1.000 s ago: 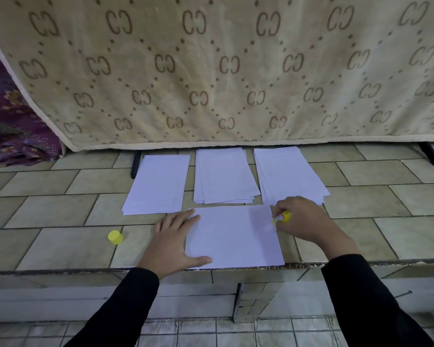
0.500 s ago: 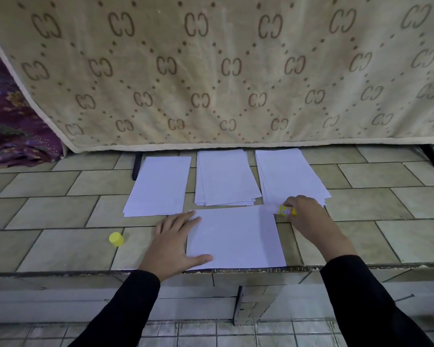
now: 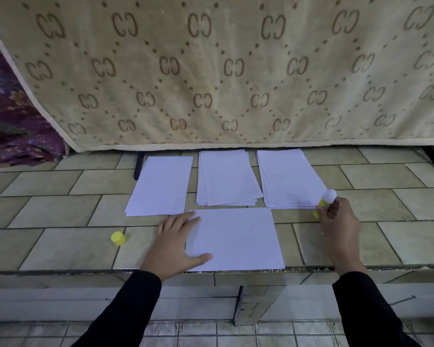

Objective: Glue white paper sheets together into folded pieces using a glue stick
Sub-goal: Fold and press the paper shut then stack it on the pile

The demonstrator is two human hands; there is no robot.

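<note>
A single white sheet (image 3: pixel 236 239) lies flat at the front edge of the tiled ledge. My left hand (image 3: pixel 176 244) rests on its left edge with fingers spread, pressing it down. To the right of the sheet, my right hand (image 3: pixel 338 221) grips a yellow glue stick (image 3: pixel 325 200), its white tip pointing up and away, off the paper. Behind the sheet lie three white paper stacks: left (image 3: pixel 161 186), middle (image 3: pixel 227 179) and right (image 3: pixel 288 179). The yellow cap (image 3: pixel 118 238) lies on the tiles left of my left hand.
A beige patterned cloth (image 3: pixel 223 71) hangs behind the stacks, with dark metal legs (image 3: pixel 138 166) under it. A purple fabric (image 3: pixel 13 126) sits at the far left. The ledge drops off just in front of the sheet (image 3: pixel 236 271).
My right hand has carried the glue stick from the sheet's upper right corner out to the right, clear of the paper. My left hand stayed on the sheet.
</note>
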